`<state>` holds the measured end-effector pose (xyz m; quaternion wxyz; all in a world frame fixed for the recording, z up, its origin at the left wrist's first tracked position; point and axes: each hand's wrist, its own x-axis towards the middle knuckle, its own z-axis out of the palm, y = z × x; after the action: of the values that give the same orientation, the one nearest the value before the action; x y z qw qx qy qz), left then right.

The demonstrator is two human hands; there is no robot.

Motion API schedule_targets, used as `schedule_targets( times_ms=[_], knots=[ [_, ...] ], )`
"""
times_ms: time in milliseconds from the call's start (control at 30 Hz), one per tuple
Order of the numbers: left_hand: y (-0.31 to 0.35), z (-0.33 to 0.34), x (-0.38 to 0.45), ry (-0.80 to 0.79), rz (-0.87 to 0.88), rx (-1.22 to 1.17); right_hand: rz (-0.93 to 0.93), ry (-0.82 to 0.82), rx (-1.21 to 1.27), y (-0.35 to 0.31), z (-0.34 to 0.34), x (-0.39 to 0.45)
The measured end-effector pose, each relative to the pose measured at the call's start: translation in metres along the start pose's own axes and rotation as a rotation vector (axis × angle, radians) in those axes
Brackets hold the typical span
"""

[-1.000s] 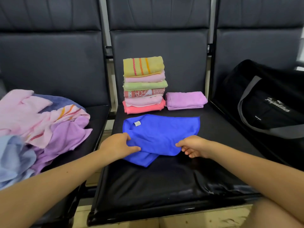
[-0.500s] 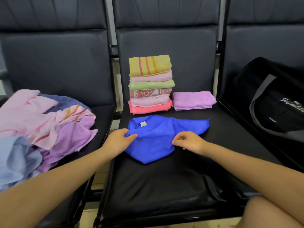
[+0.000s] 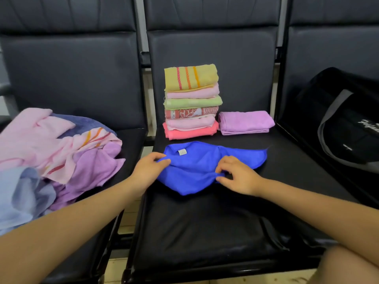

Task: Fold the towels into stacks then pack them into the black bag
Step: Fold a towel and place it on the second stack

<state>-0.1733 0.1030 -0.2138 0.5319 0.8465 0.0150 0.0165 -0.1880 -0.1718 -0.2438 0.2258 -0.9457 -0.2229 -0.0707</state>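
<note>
My left hand point(image 3: 150, 169) pinned the blue towel point(image 3: 196, 169) by its near-left edge on the middle seat point(image 3: 205, 222) while my right hand point(image 3: 235, 175) held a narrow pinching grip on a bunched fold, apparently to straighten it for folding.

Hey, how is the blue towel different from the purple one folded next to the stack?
The blue towel lies spread and rumpled at mid-seat; the folded purple towel is a neat, compact rectangle further back, beside the stack. The blue towel is gripped by the left hand and pinched by the right hand; the purple one is untouched. The blue one shows a small white tag; the purple shows none. Both rest on the same black seat.
</note>
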Motion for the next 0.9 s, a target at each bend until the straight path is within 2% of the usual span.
schedule_targets(
  times_ms=[100,200,267,333,433,500,600,667,733,800,833,867,900],
  knots=[
    [0.015,-0.001,-0.002,0.062,-0.108,-0.392,0.082,0.225,0.183,-0.016,-0.019,0.001],
    [0.033,-0.002,-0.005,0.059,-0.139,-0.632,0.168,0.340,0.536,-0.041,-0.047,0.000],
    [0.042,-0.002,-0.007,0.045,-0.116,-0.666,0.181,0.437,0.628,-0.052,-0.063,-0.001],
    [0.048,0.000,-0.010,0.028,-0.095,-0.667,0.169,0.498,0.606,-0.060,-0.076,-0.005],
    [0.055,0.001,-0.018,0.017,-0.085,-0.642,0.133,0.467,0.517,-0.068,-0.088,-0.014],
    [0.055,0.001,-0.025,0.010,-0.055,-0.606,0.111,0.391,0.432,-0.070,-0.092,-0.025],
    [0.053,0.001,-0.038,-0.019,0.049,-0.360,0.098,0.282,0.403,-0.077,-0.096,-0.046],
    [0.051,-0.001,-0.049,-0.105,0.082,-0.078,0.097,0.157,0.458,-0.083,-0.096,-0.061],
    [0.041,-0.005,-0.058,-0.277,0.102,0.357,0.132,-0.076,0.499,-0.085,-0.088,-0.074],
    [0.030,-0.008,-0.067,-0.458,0.145,0.737,0.239,-0.389,0.508,-0.086,-0.081,-0.087],
    [0.026,-0.009,-0.069,-0.495,0.157,0.818,0.305,-0.499,0.532,-0.084,-0.078,-0.091],
    [0.024,-0.011,-0.071,-0.488,0.149,0.823,0.359,-0.533,0.558,-0.080,-0.076,-0.092],
    [0.023,-0.012,-0.072,-0.457,0.136,0.788,0.408,-0.490,0.572,-0.074,-0.076,-0.091]
  ],
)
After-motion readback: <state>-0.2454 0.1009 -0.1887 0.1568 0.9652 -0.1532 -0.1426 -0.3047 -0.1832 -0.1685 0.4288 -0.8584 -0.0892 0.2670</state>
